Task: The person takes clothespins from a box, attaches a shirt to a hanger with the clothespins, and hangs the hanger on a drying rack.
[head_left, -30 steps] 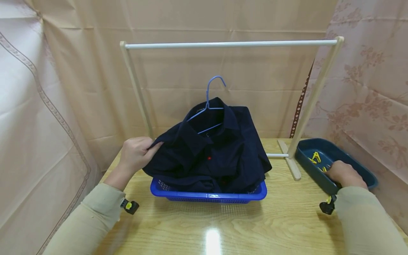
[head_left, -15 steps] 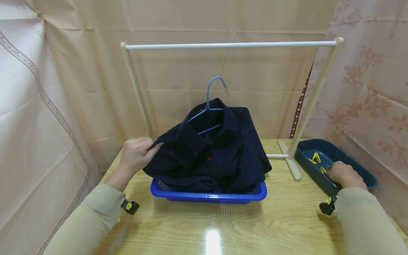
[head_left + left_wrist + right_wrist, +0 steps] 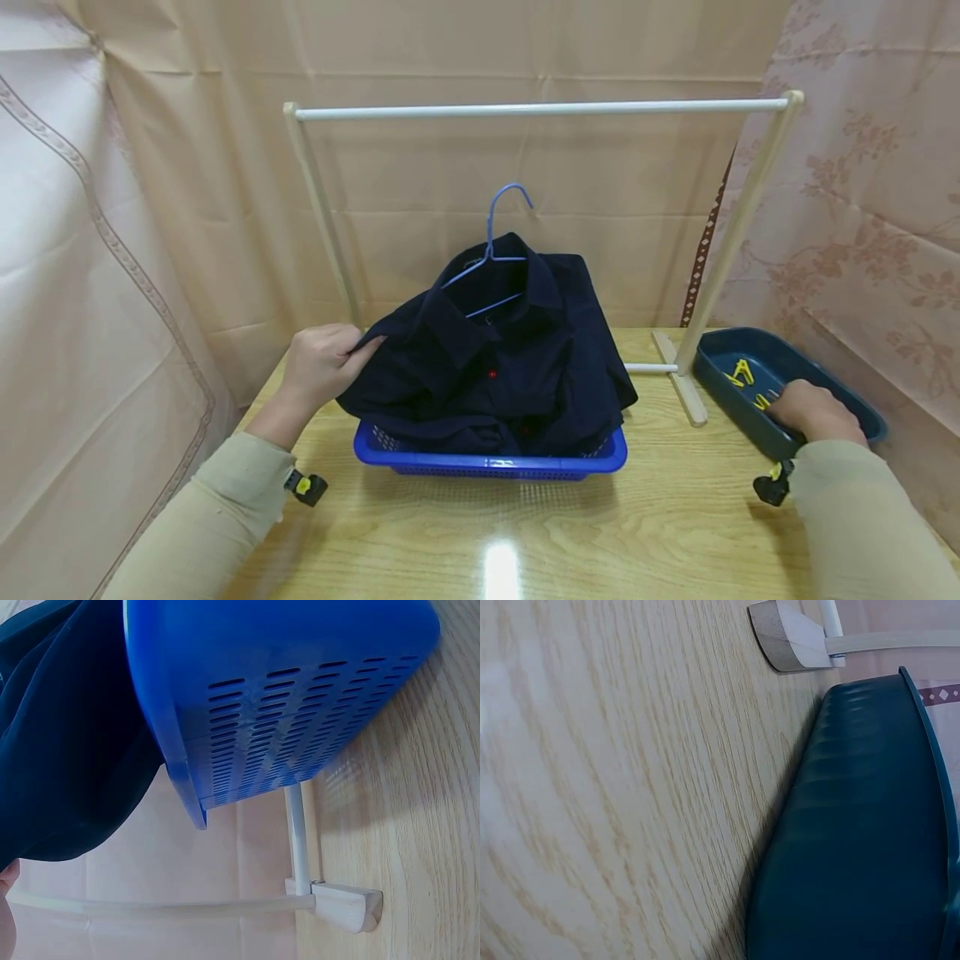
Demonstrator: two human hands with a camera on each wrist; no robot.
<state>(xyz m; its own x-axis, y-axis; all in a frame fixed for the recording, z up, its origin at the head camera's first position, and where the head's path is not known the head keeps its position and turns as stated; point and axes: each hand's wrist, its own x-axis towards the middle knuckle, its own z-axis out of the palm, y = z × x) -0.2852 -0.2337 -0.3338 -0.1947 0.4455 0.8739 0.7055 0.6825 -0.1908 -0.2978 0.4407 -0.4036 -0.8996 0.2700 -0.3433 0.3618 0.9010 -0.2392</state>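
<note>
A dark navy shirt (image 3: 517, 358) with a red button lies heaped over a blue plastic basket (image 3: 491, 465). Inside its collar sits a blue wire hanger (image 3: 490, 237), the hook pointing up. My left hand (image 3: 321, 358) pinches the shirt at its left shoulder or sleeve, thumb in front. In the left wrist view only a bit of that hand shows, beside the dark cloth (image 3: 71, 742). My right hand (image 3: 813, 410) reaches down into a dark teal tray (image 3: 708, 375), near several yellow clothespins (image 3: 742, 372). Its fingertips are hidden, as is anything they hold.
Behind the basket stands a rack with a white top bar (image 3: 540, 109), cream side posts and a foot (image 3: 690, 400) close to the tray. Cloth curtains (image 3: 187, 183) hang around the wooden table (image 3: 420, 533).
Both hands, the shirt and the basket keep their places. The whole head view shifts very slightly.
</note>
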